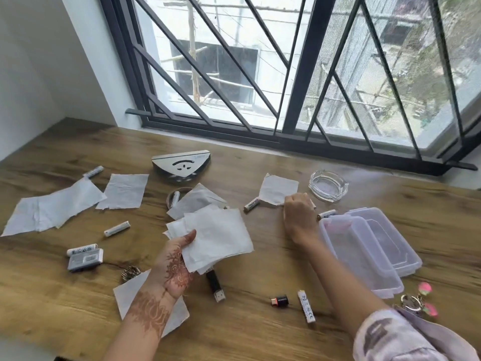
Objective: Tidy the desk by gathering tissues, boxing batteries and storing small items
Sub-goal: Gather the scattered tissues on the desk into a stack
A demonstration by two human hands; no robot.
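Observation:
My left hand (pixel 177 267) holds a stack of white tissues (pixel 218 238) above the desk's middle. My right hand (pixel 299 214) pinches the near corner of a single tissue (pixel 278 190) lying beside a glass ashtray (pixel 328 185). More tissues lie at the left (pixel 52 207), (pixel 123 191), in the centre (pixel 195 199) and under my left forearm (pixel 130 290). White batteries are scattered: (pixel 252 204), (pixel 117 228), (pixel 93 171), (pixel 306 306), (pixel 327 213). A clear plastic box (pixel 359 256) and its lid (pixel 390 241) sit at the right.
A steel triangular holder (pixel 182 164) stands at the back. A battery pack (pixel 84 257), black USB stick (pixel 215 285), small adapter (pixel 279 300), metal ring (pixel 130 272) and pink keychain (pixel 419 300) lie on the wooden desk (pixel 260 334). A barred window runs behind.

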